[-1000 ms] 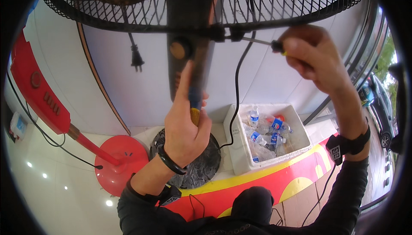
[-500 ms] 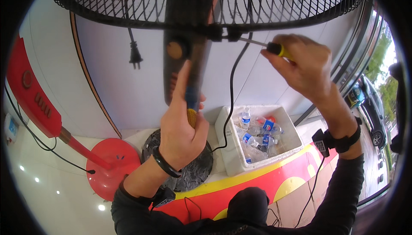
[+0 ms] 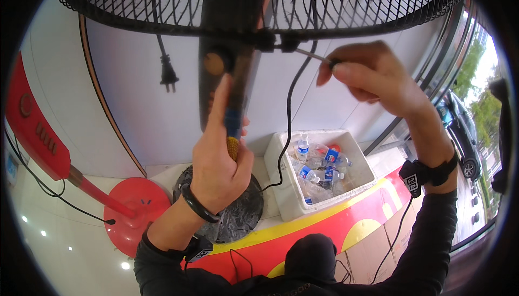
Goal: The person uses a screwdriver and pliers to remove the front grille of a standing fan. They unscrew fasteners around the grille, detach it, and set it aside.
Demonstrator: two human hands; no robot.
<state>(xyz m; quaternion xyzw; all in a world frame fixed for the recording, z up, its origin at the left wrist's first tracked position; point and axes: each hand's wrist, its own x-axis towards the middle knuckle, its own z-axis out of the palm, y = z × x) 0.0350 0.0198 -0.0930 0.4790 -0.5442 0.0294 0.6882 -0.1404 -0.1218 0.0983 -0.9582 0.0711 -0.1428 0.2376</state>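
A black standing fan fills the top of the view; its wire guard (image 3: 324,23) faces down over its glossy dark column (image 3: 211,88). My right hand (image 3: 376,77) is closed round a screwdriver (image 3: 313,54), whose metal shaft reaches left to a black clip (image 3: 289,44) on the guard's rim. The palm hides most of its handle. My left hand (image 3: 219,163) lies against the column, index finger stretched up towards the round knob (image 3: 216,62). Between its thumb and other fingers shows a blue and yellow handle (image 3: 233,145); what it belongs to is unclear.
Plastic bottles (image 3: 324,172) fill a white foam box (image 3: 273,161) below. A red fan (image 3: 40,123) stands left on its round base (image 3: 138,217). The black fan's dark base (image 3: 243,217) is under my left hand. A power plug (image 3: 168,72) and a cord (image 3: 290,112) hang down.
My right hand has turned and closed further over the screwdriver's handle, hiding its yellow part. The fan and left hand appear slightly further left in view.
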